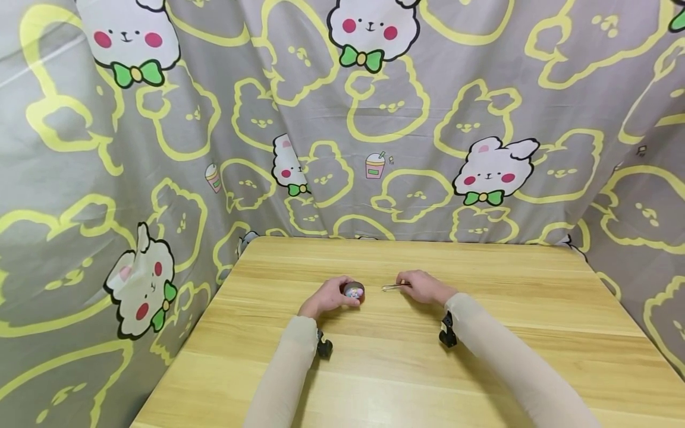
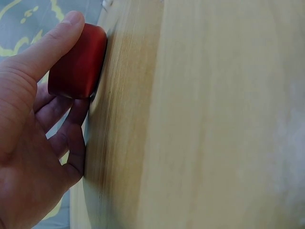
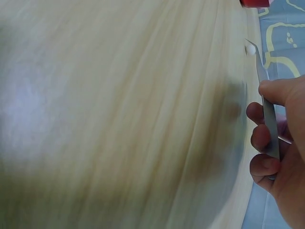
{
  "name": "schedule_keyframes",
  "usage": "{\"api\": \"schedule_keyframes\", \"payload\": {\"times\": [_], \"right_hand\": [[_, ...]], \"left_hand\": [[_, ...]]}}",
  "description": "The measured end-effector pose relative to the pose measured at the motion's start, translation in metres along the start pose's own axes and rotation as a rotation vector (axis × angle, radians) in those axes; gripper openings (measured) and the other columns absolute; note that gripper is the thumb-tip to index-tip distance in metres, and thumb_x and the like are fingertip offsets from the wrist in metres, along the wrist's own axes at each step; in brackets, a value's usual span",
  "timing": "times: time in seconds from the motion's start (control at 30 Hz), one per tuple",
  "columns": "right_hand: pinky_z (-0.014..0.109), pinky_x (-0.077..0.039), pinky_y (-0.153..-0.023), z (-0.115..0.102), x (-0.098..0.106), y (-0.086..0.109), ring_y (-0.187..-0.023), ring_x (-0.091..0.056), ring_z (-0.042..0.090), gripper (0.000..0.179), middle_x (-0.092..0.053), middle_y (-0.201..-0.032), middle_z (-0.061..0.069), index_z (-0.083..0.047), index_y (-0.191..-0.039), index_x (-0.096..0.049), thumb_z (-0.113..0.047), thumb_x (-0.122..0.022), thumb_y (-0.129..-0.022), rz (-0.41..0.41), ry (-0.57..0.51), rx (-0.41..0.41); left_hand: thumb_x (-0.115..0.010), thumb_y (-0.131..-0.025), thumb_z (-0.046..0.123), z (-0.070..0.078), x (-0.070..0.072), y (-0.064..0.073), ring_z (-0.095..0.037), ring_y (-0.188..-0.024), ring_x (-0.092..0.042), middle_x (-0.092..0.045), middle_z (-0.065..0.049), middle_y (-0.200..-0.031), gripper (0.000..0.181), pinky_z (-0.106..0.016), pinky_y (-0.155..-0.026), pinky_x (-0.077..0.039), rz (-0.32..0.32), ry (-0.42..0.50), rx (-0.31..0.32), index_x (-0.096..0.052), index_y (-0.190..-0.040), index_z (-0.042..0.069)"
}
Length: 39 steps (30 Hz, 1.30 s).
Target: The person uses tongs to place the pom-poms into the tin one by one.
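My left hand [image 1: 330,295] grips a small round red container [image 2: 78,62] by its side, thumb on one side and fingers on the other. Small multicoloured pieces [image 1: 354,292] show in its opening in the head view. The container stands tilted close over the table. To the right, my right hand [image 1: 426,287] holds silver tweezers with a bent tip [image 3: 270,119], thumb on one side and curled fingers on the other. A small white round piece [image 3: 251,49] appears at the tweezers' tip. That tip points toward the container, a short distance away from it.
The wooden table [image 1: 407,368] spreads around both hands. A grey patterned curtain [image 1: 396,148] hangs behind its far edge and along both sides. Black wrist mounts [image 1: 447,331] sit under the sleeves.
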State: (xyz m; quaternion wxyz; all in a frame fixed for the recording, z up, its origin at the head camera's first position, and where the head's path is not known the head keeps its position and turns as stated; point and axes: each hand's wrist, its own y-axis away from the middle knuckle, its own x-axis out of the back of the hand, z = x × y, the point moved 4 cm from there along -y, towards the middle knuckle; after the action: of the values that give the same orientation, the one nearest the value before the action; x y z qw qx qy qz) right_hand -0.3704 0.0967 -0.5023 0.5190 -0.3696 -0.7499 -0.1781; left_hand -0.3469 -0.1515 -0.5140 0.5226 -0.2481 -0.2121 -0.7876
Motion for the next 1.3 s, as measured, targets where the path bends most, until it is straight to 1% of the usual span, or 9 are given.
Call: {"api": "schedule_keyframes", "payload": {"times": [0.2,0.33,0.6,0.87,1.1,1.3], "right_hand": [[0.036,-0.044,-0.068,0.0027,0.0009,0.0009,-0.072,-0.052,0.013,0.005,-0.059,-0.082,-0.003,-0.011,-0.096,-0.063,-0.013,-0.059,-0.093,0.002,0.004,0.013],[0.035,-0.044,-0.069,0.004,0.0008,0.0018,-0.072,-0.051,0.012,0.005,-0.058,-0.083,-0.004,-0.013,-0.097,-0.062,-0.015,-0.059,-0.094,0.003,0.016,0.014],[0.036,-0.045,-0.068,0.0029,0.0014,0.0042,-0.071,-0.052,0.012,0.006,-0.06,-0.083,-0.003,-0.009,-0.096,-0.062,-0.013,-0.058,-0.094,0.021,0.041,0.091],[0.037,-0.047,-0.071,0.0009,0.0015,0.0058,-0.075,-0.056,0.014,0.005,-0.062,-0.085,-0.001,-0.009,-0.095,-0.063,-0.011,-0.058,-0.094,0.033,0.048,0.115],[0.039,-0.048,-0.075,0.0054,0.0038,0.0064,-0.081,-0.06,0.017,0.007,-0.064,-0.089,0.0,-0.01,-0.097,-0.064,-0.008,-0.058,-0.093,0.045,0.027,0.098],[0.038,-0.048,-0.072,0.0068,0.0075,0.0077,-0.078,-0.058,0.016,0.009,-0.064,-0.089,0.001,-0.009,-0.098,-0.064,-0.006,-0.058,-0.092,0.056,0.029,0.1]], "left_hand": [[-0.082,-0.075,0.023,0.0005,0.0003,0.0004,-0.015,-0.095,-0.056,-0.062,0.001,-0.103,0.045,-0.035,-0.086,-0.044,0.007,-0.012,-0.007,-0.061,-0.114,0.013],[-0.081,-0.076,0.023,0.001,0.0005,0.0005,-0.015,-0.095,-0.056,-0.062,0.001,-0.103,0.045,-0.034,-0.086,-0.044,0.007,-0.016,-0.008,-0.061,-0.114,0.013],[-0.081,-0.076,0.024,0.0007,-0.0003,0.0004,-0.015,-0.095,-0.056,-0.062,0.001,-0.103,0.045,-0.035,-0.086,-0.044,0.003,-0.009,-0.001,-0.061,-0.115,0.013],[-0.081,-0.076,0.023,-0.0003,-0.0014,0.0009,-0.015,-0.096,-0.056,-0.062,0.0,-0.104,0.044,-0.035,-0.086,-0.044,0.007,-0.007,-0.005,-0.061,-0.114,0.013],[-0.081,-0.076,0.023,0.0014,-0.0005,0.0007,-0.015,-0.095,-0.056,-0.062,0.001,-0.103,0.044,-0.035,-0.086,-0.044,0.007,-0.018,-0.004,-0.061,-0.114,0.013],[-0.081,-0.076,0.024,0.0014,0.0001,0.0006,-0.015,-0.094,-0.056,-0.062,0.001,-0.103,0.045,-0.035,-0.085,-0.044,0.005,-0.016,-0.001,-0.061,-0.114,0.013]]}}
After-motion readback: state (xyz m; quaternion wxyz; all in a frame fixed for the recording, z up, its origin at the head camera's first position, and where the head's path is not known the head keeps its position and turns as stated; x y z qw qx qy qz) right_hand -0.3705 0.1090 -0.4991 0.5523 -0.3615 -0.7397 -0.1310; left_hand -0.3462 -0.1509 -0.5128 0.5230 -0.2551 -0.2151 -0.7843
